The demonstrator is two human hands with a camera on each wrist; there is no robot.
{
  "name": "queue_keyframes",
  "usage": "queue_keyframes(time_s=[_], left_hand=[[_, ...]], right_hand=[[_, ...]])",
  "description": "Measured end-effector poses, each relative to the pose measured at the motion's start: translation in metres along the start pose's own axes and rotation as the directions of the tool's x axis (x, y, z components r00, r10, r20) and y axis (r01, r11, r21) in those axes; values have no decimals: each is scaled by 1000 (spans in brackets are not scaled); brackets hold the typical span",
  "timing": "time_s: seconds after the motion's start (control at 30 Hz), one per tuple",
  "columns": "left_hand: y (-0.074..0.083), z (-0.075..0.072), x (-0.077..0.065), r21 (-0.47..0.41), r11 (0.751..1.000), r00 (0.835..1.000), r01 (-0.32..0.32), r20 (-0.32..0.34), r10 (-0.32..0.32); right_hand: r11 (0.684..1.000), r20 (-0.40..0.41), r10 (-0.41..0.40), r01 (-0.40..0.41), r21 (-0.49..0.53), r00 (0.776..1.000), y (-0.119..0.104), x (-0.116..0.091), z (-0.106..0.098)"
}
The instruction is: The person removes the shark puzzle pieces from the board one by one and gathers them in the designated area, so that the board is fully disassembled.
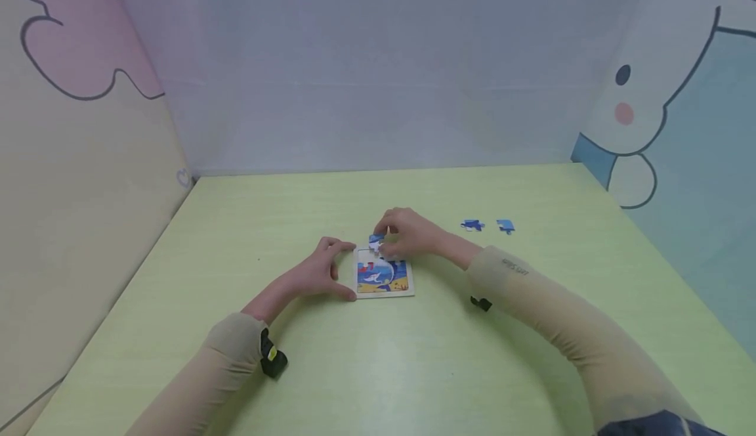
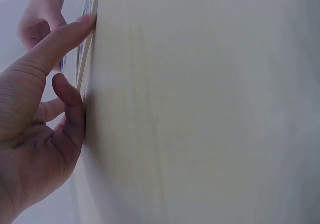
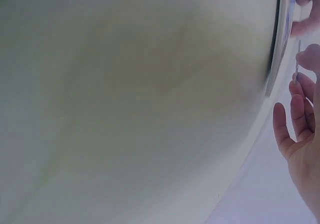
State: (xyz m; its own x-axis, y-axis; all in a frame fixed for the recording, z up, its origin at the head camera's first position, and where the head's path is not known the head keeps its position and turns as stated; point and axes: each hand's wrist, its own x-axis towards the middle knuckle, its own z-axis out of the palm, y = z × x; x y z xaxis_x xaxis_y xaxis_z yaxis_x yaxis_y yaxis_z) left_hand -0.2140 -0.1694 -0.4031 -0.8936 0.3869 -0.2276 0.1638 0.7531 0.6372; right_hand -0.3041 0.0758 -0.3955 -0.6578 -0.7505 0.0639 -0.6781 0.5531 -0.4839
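Note:
A small square jigsaw puzzle in a pale tray (image 1: 385, 295) lies on the table, its picture partly filled with blue, white and orange pieces. My left hand (image 1: 319, 270) touches the tray's left side, thumb at the near corner and index finger at the far one. In the left wrist view, the left thumb (image 2: 62, 41) lies straight against the tray's edge while other fingers bend loosely. Over the tray's far part, my right hand (image 1: 409, 234) pinches a blue and white puzzle piece (image 1: 376, 241). The right wrist view shows that piece edge-on between thumb and fingers.
Two loose blue puzzle pieces, one (image 1: 472, 225) nearer and one (image 1: 505, 226) farther right, lie beyond the right forearm. The pale yellow-green table (image 1: 378, 370) meets a light curtain (image 1: 378, 68) behind. Printed cloths hang at both sides.

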Motion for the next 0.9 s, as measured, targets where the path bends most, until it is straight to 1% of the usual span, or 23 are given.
queue_keyframes(time_s=[0.07, 0.2, 0.43, 0.6, 0.8, 0.9], left_hand=[[0, 1, 0, -2, 1000, 1000, 0, -3, 0], [-1, 2, 1, -3, 1000, 1000, -9, -9, 9], [0, 2, 0, -9, 1000, 1000, -15, -12, 15], [-1, 2, 0, -18, 1000, 1000, -20, -13, 20], [-2, 2, 0, -22, 1000, 1000, -19, -12, 19], [-2, 2, -1, -24, 1000, 1000, -19, -11, 18]], right_hand=[[1000, -23, 18, -18, 14, 1000, 7, -2, -4], [999, -60, 43, -43, 3, 997, 24, -8, -12], [998, -117, 53, -54, -7, 992, 47, -20, -26], [996, -122, 86, -89, -22, 989, 61, -27, -31], [991, -101, 128, -131, -29, 987, 73, -35, -35], [990, -90, 127, -132, -43, 988, 78, -39, -37]])
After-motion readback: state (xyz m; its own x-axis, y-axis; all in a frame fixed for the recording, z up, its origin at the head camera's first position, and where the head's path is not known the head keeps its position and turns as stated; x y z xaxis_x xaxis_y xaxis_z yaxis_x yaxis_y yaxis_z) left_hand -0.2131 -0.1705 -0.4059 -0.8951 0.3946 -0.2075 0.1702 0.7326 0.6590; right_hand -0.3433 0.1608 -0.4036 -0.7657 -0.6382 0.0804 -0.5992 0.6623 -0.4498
